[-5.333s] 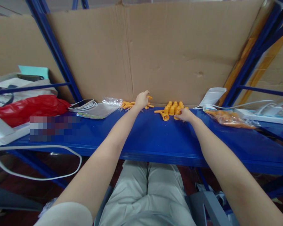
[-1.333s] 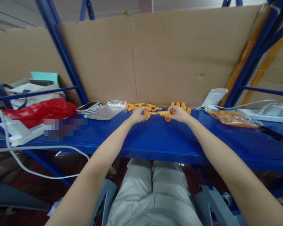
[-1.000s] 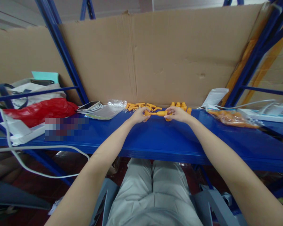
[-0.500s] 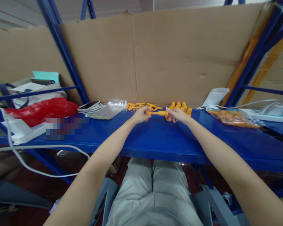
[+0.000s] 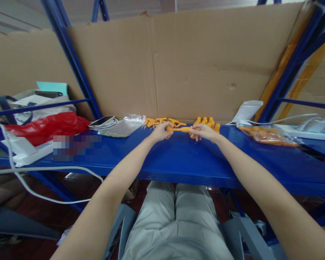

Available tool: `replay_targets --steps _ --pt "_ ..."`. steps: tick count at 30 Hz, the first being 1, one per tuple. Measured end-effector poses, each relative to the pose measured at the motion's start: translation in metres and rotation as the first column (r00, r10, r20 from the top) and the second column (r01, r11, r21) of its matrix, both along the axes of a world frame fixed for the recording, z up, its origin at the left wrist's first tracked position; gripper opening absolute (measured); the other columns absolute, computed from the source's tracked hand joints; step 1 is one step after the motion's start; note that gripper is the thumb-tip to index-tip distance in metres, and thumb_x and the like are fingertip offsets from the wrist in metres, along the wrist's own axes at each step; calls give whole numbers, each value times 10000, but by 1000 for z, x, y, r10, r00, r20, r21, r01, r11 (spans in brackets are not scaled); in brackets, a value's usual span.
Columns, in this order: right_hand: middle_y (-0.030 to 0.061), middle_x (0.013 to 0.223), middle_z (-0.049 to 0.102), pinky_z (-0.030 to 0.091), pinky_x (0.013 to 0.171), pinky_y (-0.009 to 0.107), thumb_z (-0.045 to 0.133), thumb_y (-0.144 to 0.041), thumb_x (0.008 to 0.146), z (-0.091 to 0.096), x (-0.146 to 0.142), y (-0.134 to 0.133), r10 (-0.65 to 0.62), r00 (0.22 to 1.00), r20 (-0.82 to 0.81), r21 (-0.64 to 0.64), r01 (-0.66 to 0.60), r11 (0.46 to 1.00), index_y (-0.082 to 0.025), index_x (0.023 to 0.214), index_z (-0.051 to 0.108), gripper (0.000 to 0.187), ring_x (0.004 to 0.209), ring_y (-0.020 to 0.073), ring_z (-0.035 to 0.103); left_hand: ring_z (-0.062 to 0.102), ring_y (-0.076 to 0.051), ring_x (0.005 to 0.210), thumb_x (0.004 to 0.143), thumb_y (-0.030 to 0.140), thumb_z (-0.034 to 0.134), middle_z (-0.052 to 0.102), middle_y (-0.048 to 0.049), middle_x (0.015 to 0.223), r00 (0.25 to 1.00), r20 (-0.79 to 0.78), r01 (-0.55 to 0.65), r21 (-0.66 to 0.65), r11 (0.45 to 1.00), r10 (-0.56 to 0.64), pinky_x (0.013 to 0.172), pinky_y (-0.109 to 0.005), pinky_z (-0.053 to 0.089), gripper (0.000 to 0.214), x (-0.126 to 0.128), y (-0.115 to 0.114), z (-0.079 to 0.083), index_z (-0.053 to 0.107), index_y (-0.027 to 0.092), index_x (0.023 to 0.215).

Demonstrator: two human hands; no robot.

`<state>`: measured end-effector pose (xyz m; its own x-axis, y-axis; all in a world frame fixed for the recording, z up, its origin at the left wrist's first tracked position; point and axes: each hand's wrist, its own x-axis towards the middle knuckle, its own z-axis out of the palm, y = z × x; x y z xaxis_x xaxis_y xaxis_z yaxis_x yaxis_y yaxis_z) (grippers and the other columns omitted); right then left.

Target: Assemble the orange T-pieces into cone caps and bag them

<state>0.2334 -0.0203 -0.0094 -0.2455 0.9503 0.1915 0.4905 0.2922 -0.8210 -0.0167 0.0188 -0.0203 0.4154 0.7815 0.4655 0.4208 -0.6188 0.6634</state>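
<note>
A slim orange plastic piece (image 5: 182, 129), which looks ribbed or threaded at its left part, spans the gap between my hands above the blue shelf. My left hand (image 5: 159, 133) pinches its left end, where a wider orange part shows at the fingertips. On the other end, my right hand (image 5: 205, 132) has its thumb and fingers closed. Behind my left hand lie several orange branched pieces (image 5: 173, 121) with small pale bits among them. Several orange knob-like pieces (image 5: 205, 120) stand in a group behind my right hand. Exactly how the held parts join is too small to tell.
The blue shelf (image 5: 184, 160) backs onto a cardboard sheet (image 5: 195, 65). To the left are a clear plastic bag (image 5: 124, 129), a phone (image 5: 105, 121) with a white cable, and a red bag (image 5: 51, 126). At right lies a bag of orange parts (image 5: 268, 135).
My right hand's fingers have shifted slightly around the right end of the orange piece. My left hand stays almost where it was, still pinching.
</note>
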Motion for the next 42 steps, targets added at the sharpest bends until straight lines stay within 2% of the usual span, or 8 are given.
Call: replay_targets --steps 7,13,17,23,28,30,36,42 --pt "58 590 629 385 438 220 625 -740 787 2 -2 -4 -13 1000 11 -20 13 1000 -160 712 592 586 439 83 502 557 -71 439 773 75 687 567 77 593 1000 0 13 19 1000 -13 460 -177 464 238 -1 3 -2 569 159 962" --pt "72 580 599 486 538 324 551 -830 765 2 -1 -4 -28 999 45 -15 28 999 -184 635 551 659 489 132 541 538 -70 439 772 66 663 553 85 579 999 -33 -15 39 999 17 473 -173 439 221 1 2 -1 581 162 953" --pt "122 627 621 530 613 422 474 -847 796 1 -2 -3 -53 996 75 -14 54 998 -185 643 575 687 587 214 620 534 -64 439 777 74 653 587 72 628 999 -36 -16 46 999 17 478 -175 438 209 1 -1 1 578 163 951" --pt "77 655 624 399 435 228 574 -762 816 0 -2 -1 -49 999 2 -8 49 999 -151 776 605 613 466 93 526 538 -62 435 776 79 662 579 72 626 1000 -24 -9 59 998 10 455 -168 442 203 1 -1 2 574 158 941" --pt "108 859 690 414 429 199 758 -609 762 -3 -1 3 -48 999 -23 18 49 999 -144 1110 629 595 511 88 571 545 -59 441 756 99 695 593 72 649 999 -29 -16 74 997 18 453 -168 449 216 -1 3 0 580 164 927" --pt "128 958 691 434 437 209 811 -537 734 -4 -2 4 -57 997 -42 37 59 998 -153 1169 604 617 535 94 588 552 -66 437 767 88 688 579 77 613 1000 -22 -15 44 999 16 446 -169 448 220 -1 3 -2 577 163 941" --pt "82 821 665 454 490 229 769 -551 759 -5 -1 6 -4 1000 1 74 4 997 -152 994 626 484 563 108 582 555 -73 419 784 40 674 548 96 543 1000 15 3 -38 999 -3 437 -168 452 255 1 2 -3 544 162 966" --pt "79 756 654 499 587 313 690 -680 767 -3 3 7 37 999 40 93 -41 995 -153 881 644 541 581 130 577 542 -69 425 778 29 689 535 102 539 1000 -3 7 -24 1000 -7 454 -172 441 271 2 -1 0 545 164 964"
